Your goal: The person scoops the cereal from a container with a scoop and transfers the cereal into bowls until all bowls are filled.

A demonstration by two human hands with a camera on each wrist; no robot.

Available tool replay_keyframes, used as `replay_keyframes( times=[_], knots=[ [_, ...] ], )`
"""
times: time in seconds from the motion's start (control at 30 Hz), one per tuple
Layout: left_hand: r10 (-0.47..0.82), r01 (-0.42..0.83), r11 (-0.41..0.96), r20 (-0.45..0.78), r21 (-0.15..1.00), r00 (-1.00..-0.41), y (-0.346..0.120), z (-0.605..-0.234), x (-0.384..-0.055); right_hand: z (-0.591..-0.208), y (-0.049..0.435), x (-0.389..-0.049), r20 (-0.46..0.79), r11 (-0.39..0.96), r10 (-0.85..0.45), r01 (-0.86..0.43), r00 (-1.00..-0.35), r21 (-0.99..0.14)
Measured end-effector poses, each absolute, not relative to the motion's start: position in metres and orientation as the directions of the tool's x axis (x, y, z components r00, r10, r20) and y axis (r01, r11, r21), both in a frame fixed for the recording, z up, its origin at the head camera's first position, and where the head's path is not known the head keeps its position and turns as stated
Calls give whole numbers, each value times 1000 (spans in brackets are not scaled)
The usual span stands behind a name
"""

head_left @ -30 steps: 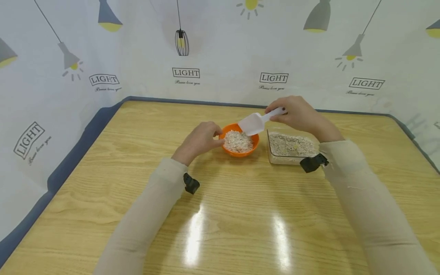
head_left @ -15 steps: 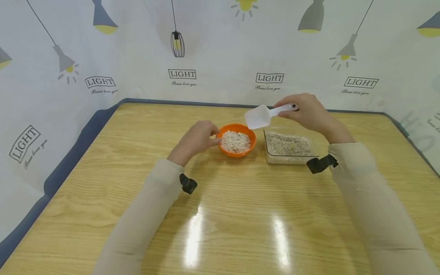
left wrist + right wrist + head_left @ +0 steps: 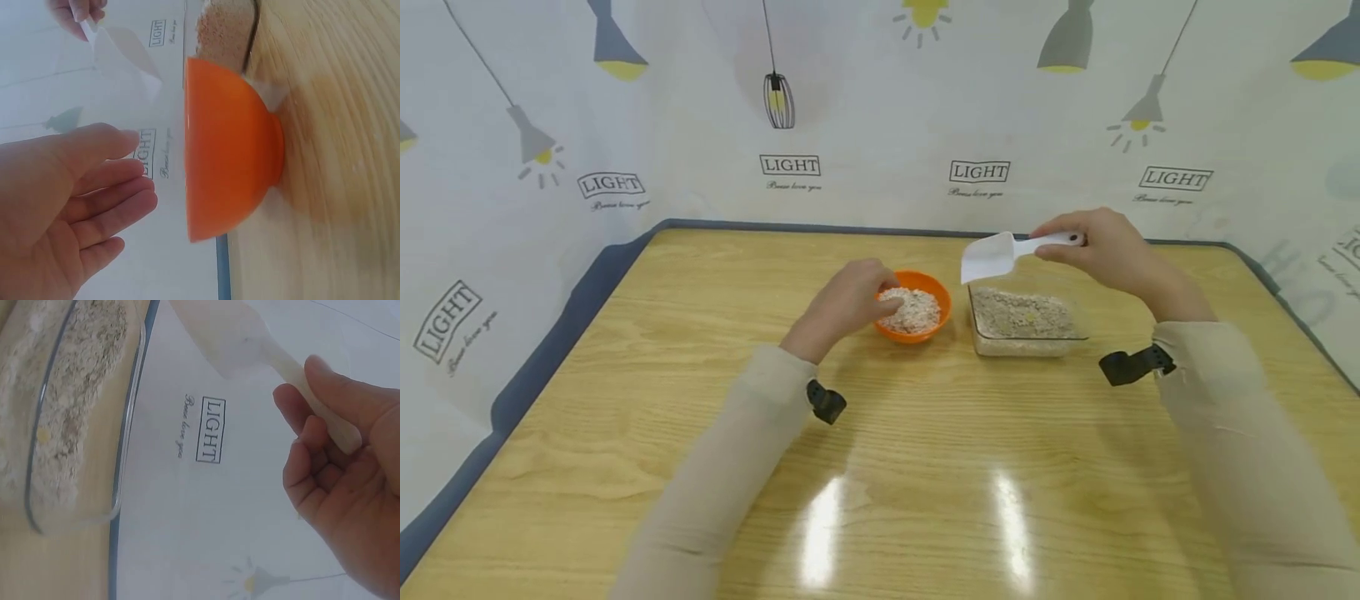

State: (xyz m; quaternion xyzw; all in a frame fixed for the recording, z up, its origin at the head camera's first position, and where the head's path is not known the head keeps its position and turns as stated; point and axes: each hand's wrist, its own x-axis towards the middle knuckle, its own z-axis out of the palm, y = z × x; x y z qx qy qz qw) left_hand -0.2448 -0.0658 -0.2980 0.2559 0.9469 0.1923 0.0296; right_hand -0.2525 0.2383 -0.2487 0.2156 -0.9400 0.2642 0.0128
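Observation:
My right hand [image 3: 1108, 248] grips the handle of a white scoop [image 3: 988, 257], thumb and fingers pinched round it. The scoop hangs above the left part of a clear rectangular container [image 3: 1030, 347] of oat flakes [image 3: 81, 394]. An orange bowl [image 3: 228, 150] with pale flakes [image 3: 917, 310] in it stands on the table, left of the container. My left hand [image 3: 852, 298] hovers over the bowl's left side. In the left wrist view its fingers [image 3: 119, 209] are loosely bent, apart from the rim, and hold nothing.
The wooden table [image 3: 925, 450] runs back to a pale wall covering [image 3: 880, 108] printed with lamps and lettering. A black wrist camera [image 3: 1127, 367] sits at the right cuff, another wrist camera [image 3: 826, 402] at the left.
My right hand has carried the scoop from over the bowl rightward to above the container. The left hand has left the bowl's rim and now hovers over the bowl.

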Motion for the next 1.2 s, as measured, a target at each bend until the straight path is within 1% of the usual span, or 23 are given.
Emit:
replay_keyframes(
  times=[0.27, 0.5, 0.67, 0.9, 0.97, 1.2],
  knots=[
    [547, 529, 769, 59, 358, -835, -41, -298, -244, -250, 261, -245, 102, 784, -371, -370, -923, -498],
    [614, 587, 715, 60, 379, -787, -17, -299, -245, -254, 277, -241, 66, 789, -353, -335, -933, -515],
    [628, 585, 699, 39, 411, -777, -3, -302, -243, -258, 288, -241, 16, 805, -346, -305, -938, -508],
    [652, 610, 668, 61, 427, -756, 11, -310, -243, -262, 300, -241, -59, 831, -350, -281, -935, -479],
    [649, 602, 662, 61, 445, -758, 14, -312, -242, -262, 301, -240, -72, 833, -352, -277, -933, -479],
    [650, 600, 670, 45, 437, -759, 19, -316, -241, -268, 304, -240, -91, 823, -369, -279, -925, -495]
  ],
)
